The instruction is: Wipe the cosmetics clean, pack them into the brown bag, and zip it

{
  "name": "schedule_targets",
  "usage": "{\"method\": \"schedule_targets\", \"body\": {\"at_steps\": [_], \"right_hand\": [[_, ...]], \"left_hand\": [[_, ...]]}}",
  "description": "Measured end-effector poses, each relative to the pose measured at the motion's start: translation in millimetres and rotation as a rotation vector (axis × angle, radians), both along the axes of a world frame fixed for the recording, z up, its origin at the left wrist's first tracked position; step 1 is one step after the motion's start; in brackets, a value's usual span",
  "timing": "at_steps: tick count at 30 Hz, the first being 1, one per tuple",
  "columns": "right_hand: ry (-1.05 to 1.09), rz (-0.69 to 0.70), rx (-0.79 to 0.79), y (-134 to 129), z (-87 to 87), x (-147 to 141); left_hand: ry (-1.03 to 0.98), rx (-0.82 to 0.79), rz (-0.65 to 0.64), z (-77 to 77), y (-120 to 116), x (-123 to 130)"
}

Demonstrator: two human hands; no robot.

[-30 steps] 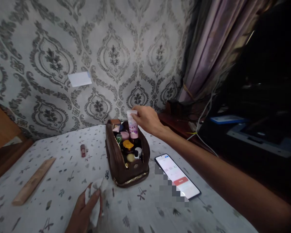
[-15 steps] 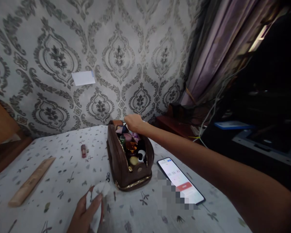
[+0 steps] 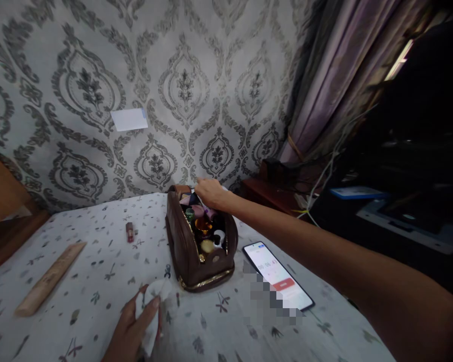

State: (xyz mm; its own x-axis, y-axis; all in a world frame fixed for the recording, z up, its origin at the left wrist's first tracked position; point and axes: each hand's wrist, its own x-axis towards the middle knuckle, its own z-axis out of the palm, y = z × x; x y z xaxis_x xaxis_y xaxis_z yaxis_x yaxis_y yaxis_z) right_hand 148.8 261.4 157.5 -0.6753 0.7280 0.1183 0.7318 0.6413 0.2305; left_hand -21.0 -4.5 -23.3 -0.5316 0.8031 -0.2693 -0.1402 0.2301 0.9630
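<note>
Brown bag [image 3: 206,270] stands open on leaf-print sheet [image 3: 115,254], near patterned wall [image 3: 219,65]

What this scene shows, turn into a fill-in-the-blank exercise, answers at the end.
The left hand holds a crumpled cloth or tissue coloured ____. The other hand, at the brown bag, is the ____ one. To the bag's right, its screen lit, lies a ____.

Missing words: white; right; phone.

Before you on the bed [image 3: 109,311], an open bag [image 3: 181,251] packed with jars [image 3: 203,228] stands between a lipstick tube [image 3: 130,232] on its left and a phone [image 3: 279,276] on its right; the wall [image 3: 136,90] rises behind.
</note>
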Motion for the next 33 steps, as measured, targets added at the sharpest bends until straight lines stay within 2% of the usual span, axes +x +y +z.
{"method": "schedule_targets", "body": {"at_steps": [4,8,11,13,16,17,19,22,26,29,33], "right_hand": [[0.022,-0.01,-0.008,-10,4.2,1],[0.101,-0.019,-0.006,-24,15.5,-1],[0.204,0.022,0.0,-54,18.5,-3],[0.387,0.159,-0.067,-86,11.9,-4],[0.532,0.526,-0.222,-143,-11.9,-5],[0.531,0.607,-0.255,-160,-22.4,-7],[0.406,0.761,-0.312,-185,-45.3,-11],[0.421,0.709,-0.437,-200,-82.4,-21],[0.661,0.573,-0.715,-197,-130.9,-37],[0.852,0.376,-0.9,-195,-158.4,-44],[1.075,0.221,-1.084,-193,-177.4,-46]], "left_hand": [[-0.023,-0.004,-0.042,14.9,3,6],[-0.048,0.036,-0.108,24.9,4,12],[-0.029,0.064,-0.131,28.9,9,8],[0.037,0.082,-0.132,32.8,16,-5],[0.291,0.134,-0.169,42.4,37,-40],[0.413,0.151,-0.147,46.0,47,-54],[0.792,0.028,-0.084,52.6,71,-81],[0.944,-0.076,-0.035,58.0,111,-112],[1.069,-0.209,-0.072,53.7,154,-129],[1.117,-0.273,-0.128,45.4,172,-129],[1.158,-0.26,-0.138,38.1,179,-122]]}}
